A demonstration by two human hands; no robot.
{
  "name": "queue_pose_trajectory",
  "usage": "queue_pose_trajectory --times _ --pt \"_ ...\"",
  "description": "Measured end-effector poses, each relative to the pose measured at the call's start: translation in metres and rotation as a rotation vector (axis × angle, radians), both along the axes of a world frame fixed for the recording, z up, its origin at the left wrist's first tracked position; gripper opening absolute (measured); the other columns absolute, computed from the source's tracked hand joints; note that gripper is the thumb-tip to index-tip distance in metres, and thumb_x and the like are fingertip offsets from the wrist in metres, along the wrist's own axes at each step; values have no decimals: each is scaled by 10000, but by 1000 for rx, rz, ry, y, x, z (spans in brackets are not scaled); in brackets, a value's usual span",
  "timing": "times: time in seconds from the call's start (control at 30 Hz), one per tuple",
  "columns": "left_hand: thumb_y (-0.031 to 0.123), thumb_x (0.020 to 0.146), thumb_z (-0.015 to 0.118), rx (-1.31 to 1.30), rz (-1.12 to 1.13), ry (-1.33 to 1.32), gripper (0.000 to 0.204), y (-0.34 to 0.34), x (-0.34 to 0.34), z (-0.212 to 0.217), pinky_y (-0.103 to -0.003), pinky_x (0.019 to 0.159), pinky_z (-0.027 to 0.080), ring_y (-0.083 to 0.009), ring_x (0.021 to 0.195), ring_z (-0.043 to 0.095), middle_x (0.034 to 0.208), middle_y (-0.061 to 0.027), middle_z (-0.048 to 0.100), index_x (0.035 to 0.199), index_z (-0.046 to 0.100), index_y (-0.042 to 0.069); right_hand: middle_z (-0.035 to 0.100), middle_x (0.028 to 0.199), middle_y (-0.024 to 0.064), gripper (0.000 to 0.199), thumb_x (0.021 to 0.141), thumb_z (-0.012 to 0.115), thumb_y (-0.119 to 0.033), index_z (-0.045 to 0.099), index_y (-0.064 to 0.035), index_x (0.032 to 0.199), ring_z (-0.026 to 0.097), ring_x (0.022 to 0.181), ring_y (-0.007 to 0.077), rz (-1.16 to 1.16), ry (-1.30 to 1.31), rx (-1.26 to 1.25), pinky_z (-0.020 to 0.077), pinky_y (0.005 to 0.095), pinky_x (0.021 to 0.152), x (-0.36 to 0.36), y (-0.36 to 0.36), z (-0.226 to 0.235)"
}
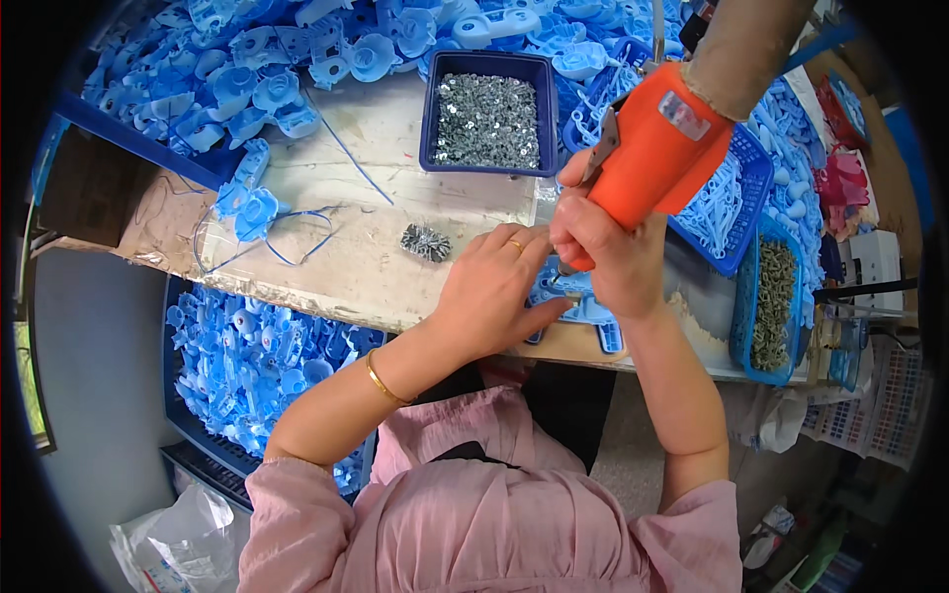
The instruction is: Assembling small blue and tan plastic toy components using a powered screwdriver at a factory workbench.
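Observation:
In my right hand (618,252) is an orange power screwdriver (652,148), tilted, its fingers wrapped round the grip near a metal lever. The tool's tip points down at a light-blue plastic part (591,308) on the front edge of the worktable. My left hand (494,287) holds that part from the left, with the thumb on it and the fingers reaching past its far side. The fingertips and much of the part are hidden. Left of this hand lies a small heap of screws (426,242).
A dark-blue tray of small metal pieces (427,148) stands beyond my hands. Blue plastic parts (371,57) pile along the back. To the right are a basket of light-blue pieces (727,252) and a screw bin (741,336). A crate of parts (178,395) sits lower left.

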State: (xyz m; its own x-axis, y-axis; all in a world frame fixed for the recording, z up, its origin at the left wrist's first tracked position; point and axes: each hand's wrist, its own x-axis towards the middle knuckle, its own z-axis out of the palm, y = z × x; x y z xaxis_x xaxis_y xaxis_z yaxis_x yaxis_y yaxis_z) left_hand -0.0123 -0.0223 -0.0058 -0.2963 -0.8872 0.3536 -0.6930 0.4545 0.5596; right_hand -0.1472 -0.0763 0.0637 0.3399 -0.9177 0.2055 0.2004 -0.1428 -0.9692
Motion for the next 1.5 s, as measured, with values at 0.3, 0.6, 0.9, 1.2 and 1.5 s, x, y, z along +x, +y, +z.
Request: queue_pose_trajectory --times 0.3,0.6,0.9,1.2,1.5 --pt "278 728 777 -123 152 7 523 2 -16 -9 -413 855 470 -309 988 581 1043 -119 618 1127 563 14 558 659 46 92 845 610 -52 529 -27 879 493 516 69 -119 19 -140 401 226 452 2 6 -19" --pt "268 725 787 -68 161 -24 514 4 -20 -5 -428 888 456 -317 1013 579 1041 -126 616 1118 559 27 586 716 33 193 872 655 -82 550 -13 1019 513 563 57 -45 -35 7 422 211 509 -1 4 -5" --pt "263 759 794 -129 64 60 525 21 5 4 -443 915 448 -337 1041 566 1105 -148 607 1171 563 33 663 1059 112 418 1011 519 -328 666 36 1155 621 868 137 -376 511 -915 493 252 777 -48 3 109" --pt "130 759 772 -173 -191 -9 365 22 -28 11 -436 1000 457 -279 1112 586 1152 -74 640 1091 637 64 623 883 -16 481 924 713 -374 569 -29 1227 580 783 62 54 345 -719 464 229 683 -42 -111 186" --pt "214 795 755 -169 -25 78 348 -6 -28 21 -428 927 452 -298 1061 577 1124 -89 647 1072 631 44 595 752 93 660 729 622 -83 414 53 1340 566 574 151 -209 -148 -410 478 236 555 -26 -49 147"
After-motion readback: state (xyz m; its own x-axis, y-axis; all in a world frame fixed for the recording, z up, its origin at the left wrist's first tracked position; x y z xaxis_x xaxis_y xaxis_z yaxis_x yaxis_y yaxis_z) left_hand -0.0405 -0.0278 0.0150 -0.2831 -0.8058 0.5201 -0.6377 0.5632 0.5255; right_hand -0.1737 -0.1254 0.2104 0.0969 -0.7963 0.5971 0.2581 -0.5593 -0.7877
